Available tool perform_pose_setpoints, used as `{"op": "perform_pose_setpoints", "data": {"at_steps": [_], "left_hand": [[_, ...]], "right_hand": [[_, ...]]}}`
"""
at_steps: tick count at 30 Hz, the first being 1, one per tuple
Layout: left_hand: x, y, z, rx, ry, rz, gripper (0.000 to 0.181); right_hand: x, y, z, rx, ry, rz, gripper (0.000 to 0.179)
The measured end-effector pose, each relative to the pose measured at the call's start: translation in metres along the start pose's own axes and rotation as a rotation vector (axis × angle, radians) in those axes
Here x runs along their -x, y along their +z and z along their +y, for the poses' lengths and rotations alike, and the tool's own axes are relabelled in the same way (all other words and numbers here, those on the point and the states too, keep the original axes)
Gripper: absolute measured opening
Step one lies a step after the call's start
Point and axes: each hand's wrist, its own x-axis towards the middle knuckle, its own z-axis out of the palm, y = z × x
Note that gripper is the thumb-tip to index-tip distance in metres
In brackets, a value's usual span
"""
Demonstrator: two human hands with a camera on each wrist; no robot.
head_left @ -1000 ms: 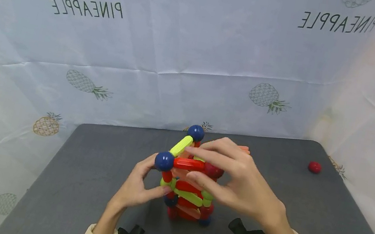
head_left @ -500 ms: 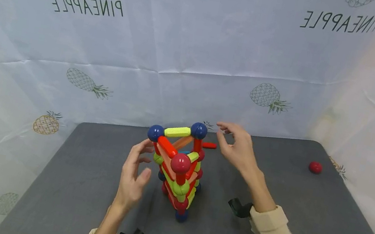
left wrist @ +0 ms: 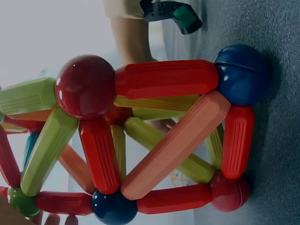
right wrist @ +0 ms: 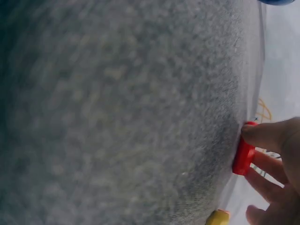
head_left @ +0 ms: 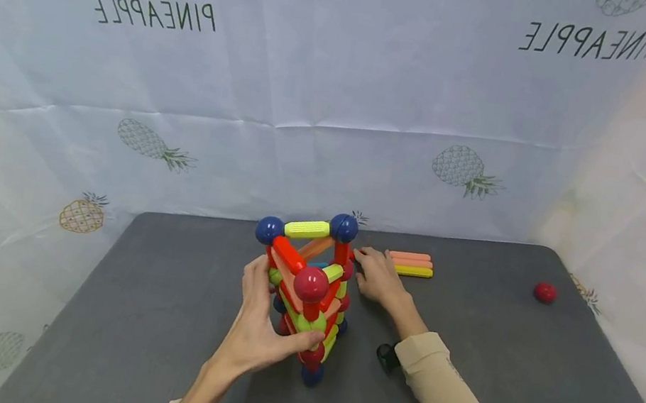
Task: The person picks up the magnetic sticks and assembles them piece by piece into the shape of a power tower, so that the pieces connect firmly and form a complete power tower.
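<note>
A tall tower of magnetic rods and balls [head_left: 311, 286] stands upright on the table, with red, yellow-green and salmon rods and red, blue and green balls. My left hand [head_left: 255, 337] grips its side, thumb across the front and fingers round the left. Close up in the left wrist view, the tower's lower rods, such as a salmon diagonal rod [left wrist: 178, 144], meet blue and red balls. Behind the tower's right side, my right hand [head_left: 379, 280] reaches down to the table. In the right wrist view its thumb and fingers pinch a short red magnetic rod [right wrist: 244, 152].
Just beyond the right hand lie salmon rods [head_left: 412, 257] and a yellow rod [head_left: 414, 272] side by side. A lone red ball [head_left: 545, 292] rests at the table's far right. A pineapple-print cloth [head_left: 345, 76] hangs behind the grey table [head_left: 162, 303].
The tower was turned between the first two frames. My right hand left its top and moved back and down to the red rod. My left hand let go briefly, then gripped the tower again.
</note>
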Motion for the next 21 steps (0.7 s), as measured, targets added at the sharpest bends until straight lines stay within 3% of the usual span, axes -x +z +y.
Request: {"op": "perform_pose_setpoints", "data": {"at_steps": [3,6,11,15,18,21], "left_hand": [[-0.002,-0.001,-0.002,-0.01,0.032,-0.002,0.105],[-0.002,-0.002,-0.004,-0.004,0.053,-0.001,0.108],[-0.003,-0.005,-0.007,0.035,0.063,-0.013,0.11],[-0.005,-0.008,-0.007,0.047,0.083,-0.054,0.109],[-0.006,-0.01,-0.009,0.046,0.099,-0.09,0.109],[-0.007,-0.012,-0.01,0.053,0.1,-0.12,0.11]], "right_hand": [[0.003,-0.002,-0.001,-0.004,-0.04,0.057,0.033],[0.007,-0.005,-0.002,-0.059,-0.053,0.047,0.02],[0.016,-0.007,-0.007,-0.162,-0.022,-0.004,0.021],[0.022,-0.012,-0.007,-0.187,-0.048,0.001,0.016],[0.027,-0.023,-0.006,-0.214,-0.078,0.05,0.015],[0.031,-0.044,-0.008,-0.295,-0.113,0.168,0.022]]}}
